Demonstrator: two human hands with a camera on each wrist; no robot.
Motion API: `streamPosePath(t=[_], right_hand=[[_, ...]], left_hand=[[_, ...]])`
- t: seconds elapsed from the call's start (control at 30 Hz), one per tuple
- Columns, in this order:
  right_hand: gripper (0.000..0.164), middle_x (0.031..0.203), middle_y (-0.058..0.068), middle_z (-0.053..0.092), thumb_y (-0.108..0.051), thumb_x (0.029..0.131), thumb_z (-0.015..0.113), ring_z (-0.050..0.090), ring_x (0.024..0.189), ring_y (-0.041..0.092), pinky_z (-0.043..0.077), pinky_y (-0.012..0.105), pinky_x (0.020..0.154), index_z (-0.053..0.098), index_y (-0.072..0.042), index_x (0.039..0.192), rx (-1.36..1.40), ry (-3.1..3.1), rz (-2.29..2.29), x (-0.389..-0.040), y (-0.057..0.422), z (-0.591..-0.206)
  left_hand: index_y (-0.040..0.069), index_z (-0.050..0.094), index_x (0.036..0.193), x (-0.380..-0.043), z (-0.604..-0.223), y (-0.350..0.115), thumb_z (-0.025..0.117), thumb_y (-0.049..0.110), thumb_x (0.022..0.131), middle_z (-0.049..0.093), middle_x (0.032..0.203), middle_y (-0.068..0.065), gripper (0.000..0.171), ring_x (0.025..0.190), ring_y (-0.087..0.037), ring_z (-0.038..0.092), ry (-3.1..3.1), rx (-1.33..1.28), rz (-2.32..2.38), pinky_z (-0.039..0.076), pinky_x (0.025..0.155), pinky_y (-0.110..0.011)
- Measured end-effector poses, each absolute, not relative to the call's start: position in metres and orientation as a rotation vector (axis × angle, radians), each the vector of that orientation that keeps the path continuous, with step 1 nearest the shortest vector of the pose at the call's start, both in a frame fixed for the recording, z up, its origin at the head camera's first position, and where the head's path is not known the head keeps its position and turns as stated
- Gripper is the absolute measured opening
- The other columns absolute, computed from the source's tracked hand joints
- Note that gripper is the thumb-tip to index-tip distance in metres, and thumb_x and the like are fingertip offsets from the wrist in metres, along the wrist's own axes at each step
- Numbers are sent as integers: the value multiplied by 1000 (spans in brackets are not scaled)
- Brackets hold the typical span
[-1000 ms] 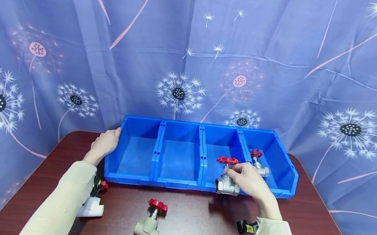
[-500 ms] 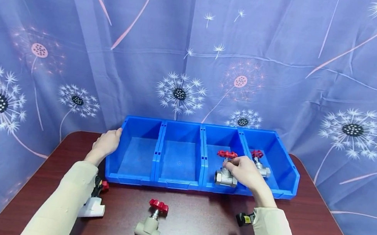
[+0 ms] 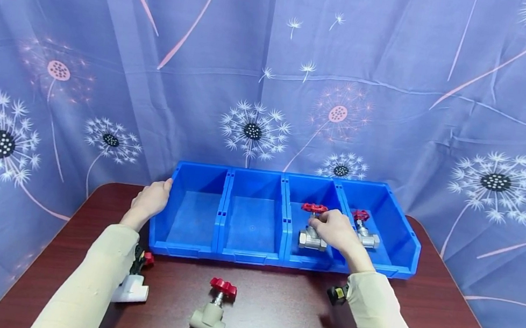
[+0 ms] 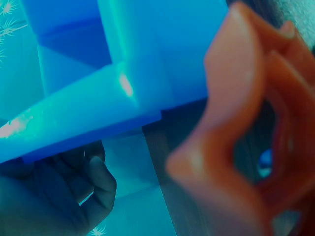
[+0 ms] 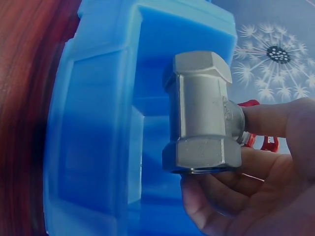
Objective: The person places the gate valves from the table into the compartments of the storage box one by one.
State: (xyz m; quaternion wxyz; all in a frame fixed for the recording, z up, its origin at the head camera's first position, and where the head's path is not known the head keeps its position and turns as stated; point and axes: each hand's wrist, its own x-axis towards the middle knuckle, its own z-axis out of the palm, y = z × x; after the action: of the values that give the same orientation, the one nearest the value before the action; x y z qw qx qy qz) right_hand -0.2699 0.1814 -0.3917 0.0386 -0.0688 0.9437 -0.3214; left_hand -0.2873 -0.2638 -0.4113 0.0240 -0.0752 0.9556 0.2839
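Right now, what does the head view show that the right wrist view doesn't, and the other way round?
Only the head view shows the left hand at the left end of the bins, the beige valve and white fitting on the table, and both sleeves.

Only the right wrist view shows the palm side of the right hand.

Both show that hand holding a metal valve, plus part of the bins, table and dandelion curtain.
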Motion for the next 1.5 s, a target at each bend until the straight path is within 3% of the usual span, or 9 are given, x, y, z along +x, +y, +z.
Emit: streamPosePath(t=[0.13, 0.3, 0.57, 0.8, 1.0, 1.5], right_hand=[[37, 57, -3, 41, -27, 95, 60, 41, 58, 17, 33, 31, 54, 52, -13, 61, -210, 2904, -981, -276, 179, -396], [36, 58, -3, 40, -27, 95, 60, 38, 57, 17, 32, 31, 53, 54, -12, 63, -178, 2903, -990, -286, 175, -402], [31, 68, 1, 53, -27, 95, 61, 48, 68, 22, 37, 34, 60, 64, -9, 70, -119, 2927, -941, -301, 171, -413], [37, 58, 1, 47, -26, 94, 62, 48, 58, 21, 37, 33, 54, 52, -12, 61, -95, 2934, -908, -313, 169, -424], [40, 51, 2, 50, -26, 94, 63, 52, 51, 20, 40, 33, 52, 53, -10, 59, -74, 2945, -886, -318, 167, -431], [40, 58, 2, 46, -24, 96, 61, 51, 61, 24, 41, 35, 58, 48, -12, 59, -35, 2960, -822, -328, 165, -435]], left_hand=[[-4, 42, 142, -287, -411, -264, 10, 50, 105, 46, 138, -31, 73, 119, -52, 47, 2956, -227, 876, 38, 91, -66], [-4, 43, 142, -288, -410, -263, 10, 49, 105, 47, 137, -31, 72, 119, -52, 48, 2955, -221, 878, 39, 91, -66], [-3, 43, 142, -289, -409, -264, 13, 47, 106, 45, 139, -30, 69, 122, -53, 44, 2952, -257, 868, 37, 92, -66], [-4, 40, 144, -290, -411, -266, 11, 48, 106, 44, 141, -30, 71, 123, -54, 43, 2948, -235, 861, 36, 93, -67], [-4, 41, 144, -288, -411, -265, 11, 48, 106, 44, 140, -30, 70, 123, -53, 43, 2945, -238, 873, 37, 92, -67], [-5, 39, 145, -287, -409, -263, 12, 48, 106, 42, 142, -30, 71, 123, -53, 43, 2938, -239, 888, 36, 94, -67]])
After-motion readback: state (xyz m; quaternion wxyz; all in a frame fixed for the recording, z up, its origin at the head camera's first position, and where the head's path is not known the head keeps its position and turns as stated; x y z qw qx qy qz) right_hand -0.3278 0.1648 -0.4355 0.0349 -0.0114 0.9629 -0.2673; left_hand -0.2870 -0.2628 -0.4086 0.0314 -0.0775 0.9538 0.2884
